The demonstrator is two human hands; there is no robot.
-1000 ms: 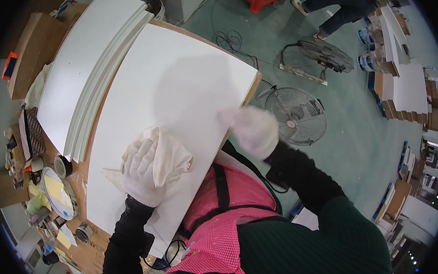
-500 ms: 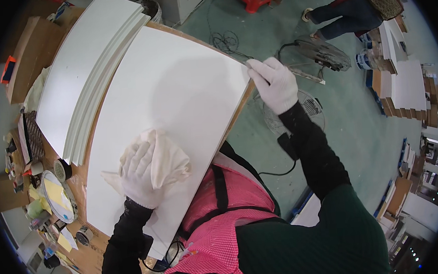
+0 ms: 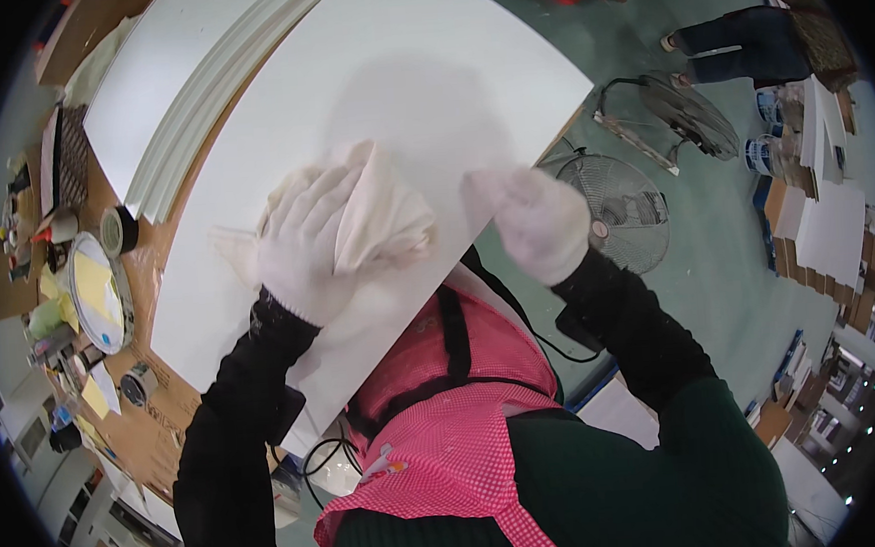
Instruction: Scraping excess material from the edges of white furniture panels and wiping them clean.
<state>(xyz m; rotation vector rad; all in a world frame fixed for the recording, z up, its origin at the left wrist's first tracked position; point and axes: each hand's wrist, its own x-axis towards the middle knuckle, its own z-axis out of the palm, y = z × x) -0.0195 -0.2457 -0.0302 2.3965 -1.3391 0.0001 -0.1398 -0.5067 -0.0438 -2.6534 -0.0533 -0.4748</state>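
A large white panel [image 3: 363,37] lies flat on the workbench in front of me, its edge running close to my apron. My left hand [image 3: 305,241], in a white glove, grips a crumpled off-white cloth [image 3: 386,216] and presses it to the panel's surface. Part of the cloth is hidden beneath my palm and fingers. My right hand [image 3: 540,225], gloved too, is at the panel's right edge near my body. Its fingers are blurred by motion, and I cannot tell whether they touch the panel.
Stacked white panels [image 3: 179,54] lie to the left. A tape roll [image 3: 119,231], an oval tray [image 3: 96,294] and small jars crowd the bench's left side. Fans [image 3: 614,213] stand on the floor at right, near a person [image 3: 754,44] and stacked boards [image 3: 831,229].
My right hand has left the panel's far right corner and come nearer my body along the edge. My left hand and the cloth have shifted up and right in view, which has itself moved.
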